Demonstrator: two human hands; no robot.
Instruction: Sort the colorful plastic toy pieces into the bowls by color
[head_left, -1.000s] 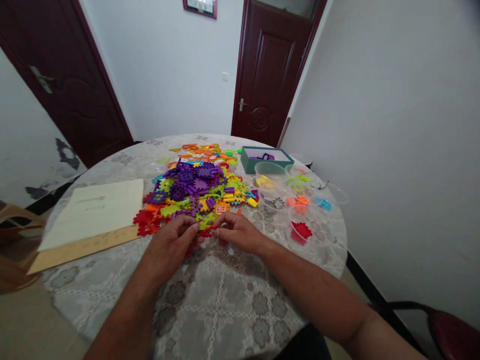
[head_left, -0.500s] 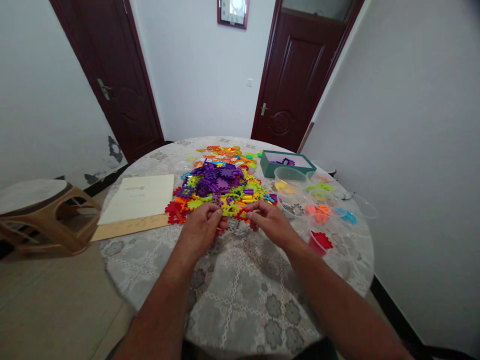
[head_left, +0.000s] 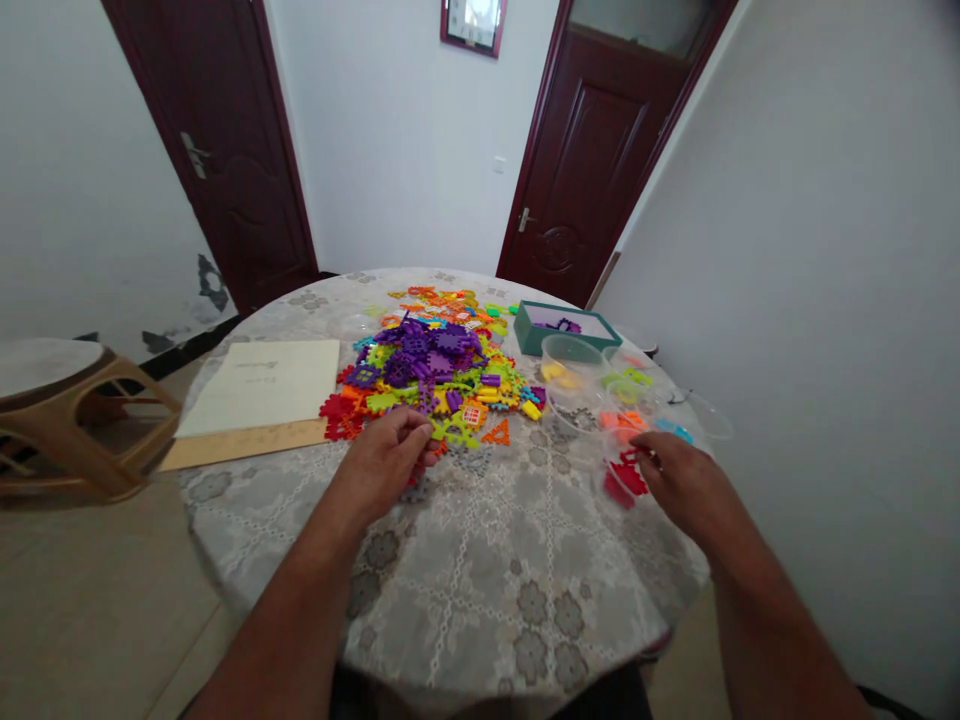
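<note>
My right hand (head_left: 679,480) is at the right of the table, its fingers pinched on a small red plastic piece (head_left: 630,456). Right beneath the fingertips is a clear tub with red toothed pieces (head_left: 624,482) in it. At the front edge of a heap of colourful plastic building pieces (head_left: 442,355), my left hand (head_left: 390,455) rests with curled fingers. Whatever those fingers hold, if anything, is hidden. Purple pieces top the heap. An orange triangular piece (head_left: 496,432) and a lime-green piece (head_left: 454,430) lie to the right of my left hand.
Clear plastic tubs hold yellow pieces (head_left: 559,376), orange pieces (head_left: 622,424) and blue pieces (head_left: 673,432). Behind them is a green box (head_left: 531,340) with purple pieces. Paper sheets (head_left: 262,390) lie at the left on the patterned tablecloth (head_left: 465,580); a wooden stool (head_left: 120,425) stands beyond.
My right hand has moved right, from the front of the heap to the tub of red pieces, carrying a red piece. My left hand stays by the heap. The view has shifted slightly.
</note>
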